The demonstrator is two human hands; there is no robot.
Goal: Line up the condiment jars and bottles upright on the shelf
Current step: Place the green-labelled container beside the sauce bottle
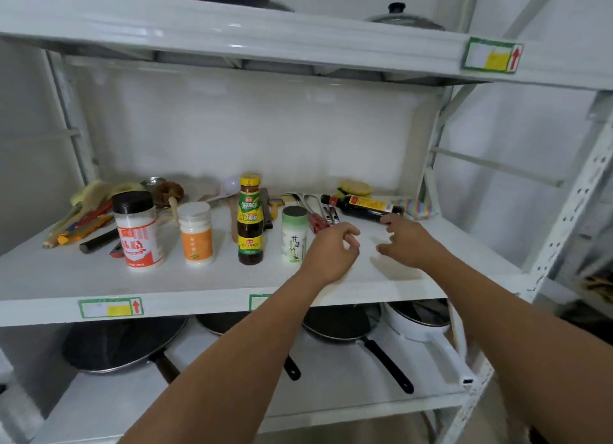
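Your upright row ends at salt jar (294,234), dark bottle (363,207) lies flat (left hand (328,247), right hand (409,241) empty, fingers loose).

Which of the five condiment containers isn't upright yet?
The dark bottle, lying on its side at the right rear of the shelf, by the right hand. The black-lidded jar, white-lidded jar, yellow-capped bottle and green-capped shaker stand upright.
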